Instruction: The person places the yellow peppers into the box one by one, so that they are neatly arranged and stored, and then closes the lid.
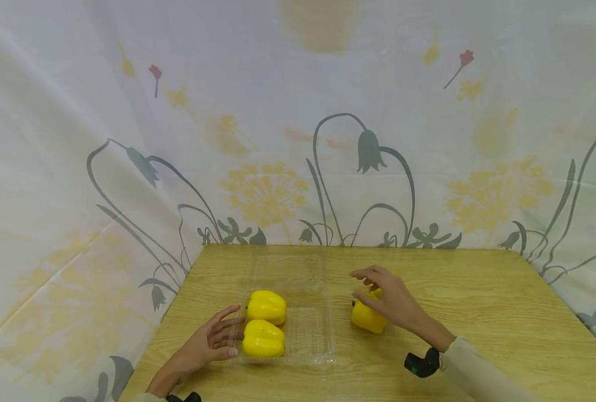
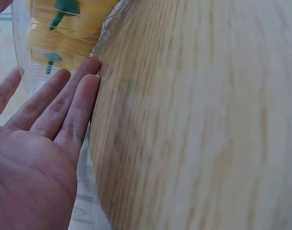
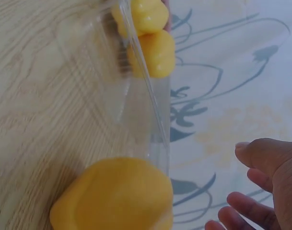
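Two yellow bell peppers lie side by side in the left part of a clear plastic clamshell box, whose lid is folded back. My left hand is at the box's left side; in the left wrist view its straight fingers reach to the ribbed plastic wall, with green stems showing through. Right of the box, another yellow bell pepper lies on the table. Over it hovers my right hand, fingers spread; the right wrist view shows them apart from the pepper.
The wood-grain table extends to the right and in front of the box. A pale curtain with printed flowers hangs behind and beside the table. A bit of yellow shows behind my right hand, partly hidden.
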`<state>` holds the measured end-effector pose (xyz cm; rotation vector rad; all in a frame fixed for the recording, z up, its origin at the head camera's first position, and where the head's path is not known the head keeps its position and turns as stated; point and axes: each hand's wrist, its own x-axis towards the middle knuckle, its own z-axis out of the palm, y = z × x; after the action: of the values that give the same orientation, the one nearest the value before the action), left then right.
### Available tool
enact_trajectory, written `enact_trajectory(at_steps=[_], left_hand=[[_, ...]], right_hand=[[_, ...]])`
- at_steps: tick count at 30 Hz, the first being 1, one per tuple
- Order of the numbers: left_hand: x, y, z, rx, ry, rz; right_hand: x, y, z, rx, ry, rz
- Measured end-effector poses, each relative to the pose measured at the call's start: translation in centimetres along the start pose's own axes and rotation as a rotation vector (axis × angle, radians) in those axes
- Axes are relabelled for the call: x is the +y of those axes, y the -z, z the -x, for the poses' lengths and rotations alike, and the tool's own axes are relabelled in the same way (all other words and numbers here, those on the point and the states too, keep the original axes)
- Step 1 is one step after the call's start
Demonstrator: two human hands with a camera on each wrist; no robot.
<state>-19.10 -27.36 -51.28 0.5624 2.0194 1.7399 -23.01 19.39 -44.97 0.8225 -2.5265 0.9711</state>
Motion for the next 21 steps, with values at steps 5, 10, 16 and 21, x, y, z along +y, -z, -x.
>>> enact_trajectory(at_steps=[5, 10, 16, 21], left_hand=[[0.0, 0.0, 0.1, -0.002, 0.002, -0.002], [0.1, 0.0, 0.1, -0.005, 0.003, -0.002], [0.1, 0.1, 0.0, -0.011, -0.005, -0.007], [0.0, 0.1, 0.0, -0.012, -0.001, -0.010]], right_hand=[[1.0, 0.7, 0.4, 0.033, -0.009, 0.037], [1.9, 1.5, 1.0, 0.057, -0.018, 0.059], [3.4, 2.4, 1.6, 0.060, -0.053, 0.085], [4.4, 2.9, 1.9, 0.066, -0.079, 0.110]])
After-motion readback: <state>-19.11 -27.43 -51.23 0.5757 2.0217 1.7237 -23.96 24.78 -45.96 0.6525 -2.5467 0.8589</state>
